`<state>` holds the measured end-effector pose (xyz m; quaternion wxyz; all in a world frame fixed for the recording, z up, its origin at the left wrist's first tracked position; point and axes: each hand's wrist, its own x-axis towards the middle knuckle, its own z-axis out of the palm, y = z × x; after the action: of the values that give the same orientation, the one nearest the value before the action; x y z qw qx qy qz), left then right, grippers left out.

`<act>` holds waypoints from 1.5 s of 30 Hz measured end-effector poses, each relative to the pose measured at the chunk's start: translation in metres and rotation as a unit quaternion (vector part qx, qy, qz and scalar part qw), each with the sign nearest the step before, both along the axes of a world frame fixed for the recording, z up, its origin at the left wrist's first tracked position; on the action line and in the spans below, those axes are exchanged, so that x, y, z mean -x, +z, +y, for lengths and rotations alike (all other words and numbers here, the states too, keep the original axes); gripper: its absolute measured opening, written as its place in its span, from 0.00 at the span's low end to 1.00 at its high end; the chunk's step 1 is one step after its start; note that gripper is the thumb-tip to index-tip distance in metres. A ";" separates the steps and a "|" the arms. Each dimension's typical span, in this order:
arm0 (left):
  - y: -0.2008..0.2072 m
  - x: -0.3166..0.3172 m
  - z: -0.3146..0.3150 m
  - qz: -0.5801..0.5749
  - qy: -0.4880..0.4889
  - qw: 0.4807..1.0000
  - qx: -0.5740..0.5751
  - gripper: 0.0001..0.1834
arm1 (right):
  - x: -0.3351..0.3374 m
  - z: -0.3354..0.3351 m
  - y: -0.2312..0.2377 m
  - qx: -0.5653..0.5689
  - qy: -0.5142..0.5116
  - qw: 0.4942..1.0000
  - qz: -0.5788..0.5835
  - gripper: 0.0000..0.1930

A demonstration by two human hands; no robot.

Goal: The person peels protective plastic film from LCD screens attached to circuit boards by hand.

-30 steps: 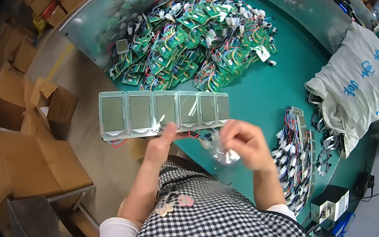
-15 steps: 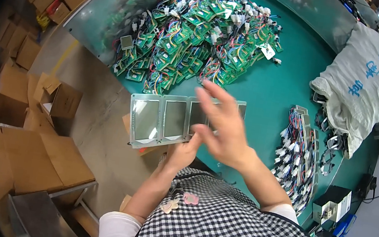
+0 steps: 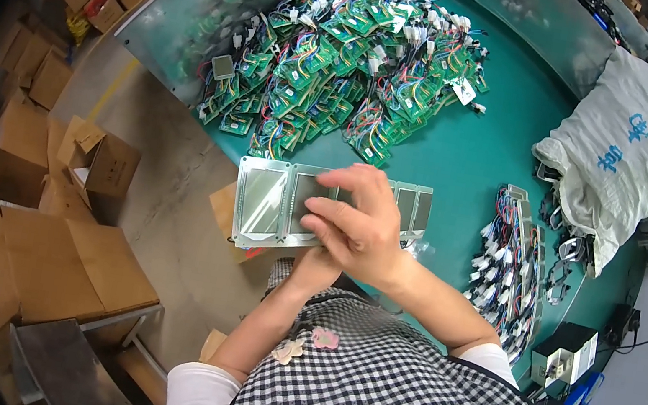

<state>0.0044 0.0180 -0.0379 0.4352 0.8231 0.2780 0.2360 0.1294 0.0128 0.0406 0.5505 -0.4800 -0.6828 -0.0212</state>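
Glossy rectangular panel strip (image 3: 281, 203) under right hand (image 3: 358, 229)

Both hands hold a strip of grey display panels (image 3: 265, 200) over the table's (image 3: 476, 154) near edge: right hand (image 3: 358, 225) on top, left hand (image 3: 314, 265) beneath.

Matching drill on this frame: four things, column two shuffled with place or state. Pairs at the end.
1. strip of grey framed glass panels
2. heap of green circuit boards with coloured wires
3. white woven sack
4. brown cardboard boxes

a. on the floor, left of the table
b. lying at the table's right edge
c. piled at the table's far side
d. held in both hands

Pairs: 1-d, 2-c, 3-b, 4-a
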 end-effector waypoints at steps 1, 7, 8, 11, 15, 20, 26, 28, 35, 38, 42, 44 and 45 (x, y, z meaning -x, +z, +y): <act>0.008 -0.010 0.001 -0.101 0.004 0.990 0.095 0.28 | 0.000 -0.001 0.006 0.001 0.002 1.000 0.001 0.15; 0.033 -0.023 -0.002 -0.065 0.087 0.988 0.112 0.29 | -0.007 0.004 0.027 0.211 0.052 0.974 -0.060 0.17; 0.034 -0.023 -0.002 -0.058 0.106 0.986 0.114 0.29 | -0.008 0.005 0.027 0.211 0.054 0.974 -0.060 0.17; 0.009 -0.013 -0.007 -0.103 0.116 0.982 0.107 0.26 | -0.012 0.008 0.027 0.219 0.093 0.971 -0.028 0.10; 0.020 -0.008 -0.012 -0.085 0.107 0.979 0.151 0.14 | -0.018 0.005 0.025 0.194 0.104 0.975 -0.029 0.12; 0.020 -0.005 -0.011 -0.129 0.092 0.945 0.285 0.06 | -0.026 0.005 0.033 0.248 0.123 0.954 -0.117 0.15; 0.037 -0.015 -0.006 -0.138 0.078 0.974 0.161 0.11 | -0.027 0.007 0.027 0.256 0.131 0.955 -0.074 0.13; 0.039 -0.019 -0.011 -0.175 0.103 0.931 0.303 0.11 | -0.028 0.008 0.028 0.275 0.120 0.953 -0.040 0.12; 0.057 -0.012 -0.015 -0.145 0.117 0.898 0.399 0.11 | -0.059 0.015 0.028 0.281 0.161 0.930 0.172 0.10; 0.056 -0.009 -0.017 -0.148 0.084 0.911 0.377 0.12 | -0.066 0.016 0.026 0.391 0.245 0.861 0.214 0.10; 0.063 -0.006 -0.017 -0.149 0.059 0.927 0.339 0.12 | -0.067 0.017 0.023 0.421 0.278 0.816 0.281 0.08; 0.068 -0.005 -0.017 -0.151 0.041 0.908 0.388 0.13 | -0.068 0.017 0.022 0.427 0.289 0.802 0.302 0.07; 0.066 -0.005 -0.017 -0.151 0.041 0.908 0.388 0.13 | -0.068 0.017 0.022 0.433 0.291 0.793 0.315 0.07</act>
<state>0.0095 0.0006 0.0283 0.7471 0.5315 0.3121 0.2486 0.1973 0.0298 0.0625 0.4500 -0.4268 -0.5168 0.5902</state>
